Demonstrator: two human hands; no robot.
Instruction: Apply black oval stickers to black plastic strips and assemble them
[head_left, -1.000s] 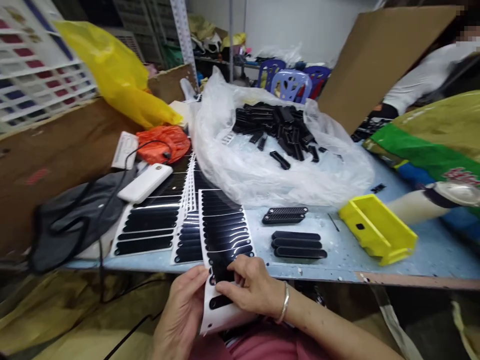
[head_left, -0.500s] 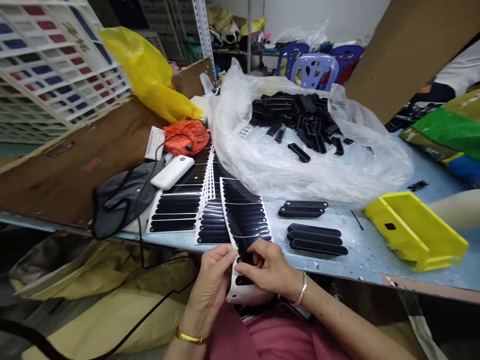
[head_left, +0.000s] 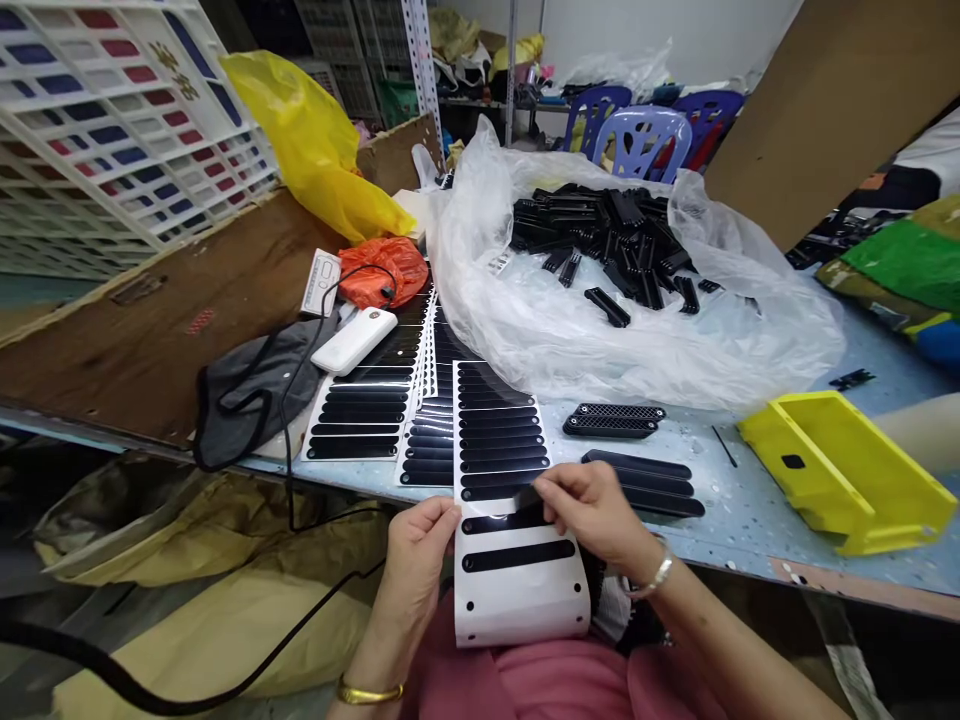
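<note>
A sheet of black adhesive strips (head_left: 491, 508) is held partly off the table's near edge, its bottom end curved over the person's lap. Its left edge is pinched between thumb and finger of the left hand (head_left: 420, 545). At the sheet's right side, a dark strip (head_left: 527, 498) is gripped by the closed fingertips of the right hand (head_left: 596, 510); it seems raised from the backing, though blur leaves this uncertain.

The sheet's bottom end is bare but for small black dots; two spaced strips are left above it, and the far part is filled with close rows, so most of this sheet is judged to be left. More strip sheets (head_left: 360, 420) are spread to its left, well filled. To its right are laid three smooth black bars (head_left: 645, 485) and, farther off, mesh-faced bars (head_left: 615, 420).
</note>
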